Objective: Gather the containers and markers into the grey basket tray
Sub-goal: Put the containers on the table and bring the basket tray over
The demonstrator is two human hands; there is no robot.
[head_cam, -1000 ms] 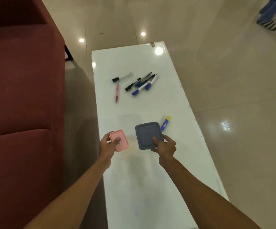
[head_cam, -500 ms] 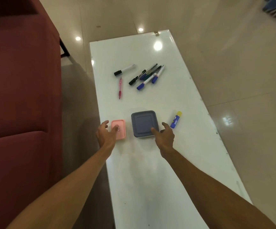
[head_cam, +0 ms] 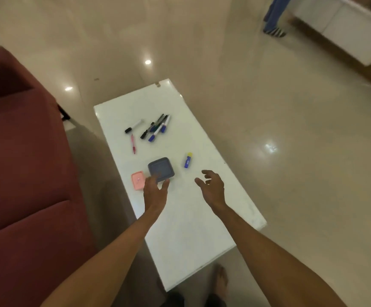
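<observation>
on the white table (head_cam: 180, 218) nothing looks gathered yet: pink container (head_cam: 138, 181), dark blue container (head_cam: 160, 169), marker cluster (head_cam: 155, 127) and blue glue stick (head_cam: 188, 160) all loose, no grey basket tray in view, left hand (head_cam: 154, 191) and right hand (head_cam: 211, 187) spread empty.

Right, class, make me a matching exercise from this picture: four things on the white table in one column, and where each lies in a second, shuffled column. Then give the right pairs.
Things
1. pink container
2. grey-blue container
3. blue glue stick with yellow cap
4. pink pen

Places
A. alone on the table, beyond the right hand
B. just beyond the left hand, between the other container and the glue stick
C. nearest the red sofa, left of the left hand
D. further off, just below the black-capped marker

Pairs: 1-C, 2-B, 3-A, 4-D
</observation>
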